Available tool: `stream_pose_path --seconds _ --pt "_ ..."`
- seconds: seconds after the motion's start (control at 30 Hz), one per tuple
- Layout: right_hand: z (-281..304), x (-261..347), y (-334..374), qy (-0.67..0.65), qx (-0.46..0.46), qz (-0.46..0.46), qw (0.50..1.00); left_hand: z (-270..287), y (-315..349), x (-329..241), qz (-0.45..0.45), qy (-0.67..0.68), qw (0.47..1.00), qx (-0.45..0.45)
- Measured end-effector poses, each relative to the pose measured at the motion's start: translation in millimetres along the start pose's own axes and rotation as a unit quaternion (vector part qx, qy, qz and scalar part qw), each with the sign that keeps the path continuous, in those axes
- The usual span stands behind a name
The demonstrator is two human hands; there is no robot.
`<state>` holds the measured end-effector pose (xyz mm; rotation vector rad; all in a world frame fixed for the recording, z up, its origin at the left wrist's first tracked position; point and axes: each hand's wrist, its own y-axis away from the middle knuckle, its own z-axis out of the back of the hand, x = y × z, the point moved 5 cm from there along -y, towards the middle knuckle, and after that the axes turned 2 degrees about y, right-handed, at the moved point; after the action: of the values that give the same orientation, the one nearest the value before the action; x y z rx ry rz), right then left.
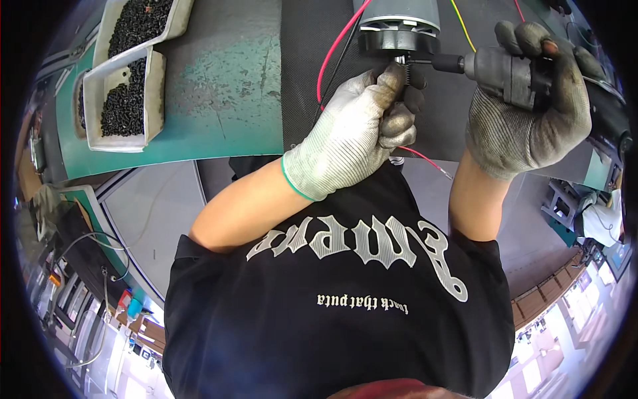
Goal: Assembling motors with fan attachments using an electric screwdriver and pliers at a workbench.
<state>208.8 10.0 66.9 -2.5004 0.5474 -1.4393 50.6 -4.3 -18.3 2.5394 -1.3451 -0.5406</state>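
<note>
A grey cylindrical electric motor (401,16) with a black end cap lies at the top middle, its end toward me. My left hand (352,133), in a soiled white knit glove, is closed, thumb and fingers pinched round the short metal motor shaft (400,60) sticking out of that end. My right hand (528,120), gloved too, grips a dark power screwdriver (502,73). Its thin bit (425,62) points left, and the tip reaches the shaft just above my left fingertips. My fingers partly hide the contact point.
Two white bins (125,106) of small black screws stand on the green bench (226,126) at the left. A dark mat (302,73) lies under the motor. Red (332,50), black and yellow-green wires run beside it; a red lead (428,159) hangs past the bench edge.
</note>
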Motion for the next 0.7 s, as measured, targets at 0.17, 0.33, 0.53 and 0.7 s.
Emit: stream_pose_path --seconds 0.17,0.33,0.53,0.7 --pt "4 7 -1 0.068 -0.155 0.06 0.984 -3 -1 3 -0.004 -0.042 0.999 -0.012" --pt "-7 30 -5 0.185 -0.238 0.122 0.946 -7 -12 10 -0.035 -0.076 0.996 -0.037" --pt "30 63 -1 0.432 -0.243 0.324 0.806 -15 -10 16 -0.019 -0.096 0.988 -0.118" --pt "108 160 -29 0.801 -0.17 0.342 0.46 -20 -15 11 -0.013 -0.134 0.98 -0.144"
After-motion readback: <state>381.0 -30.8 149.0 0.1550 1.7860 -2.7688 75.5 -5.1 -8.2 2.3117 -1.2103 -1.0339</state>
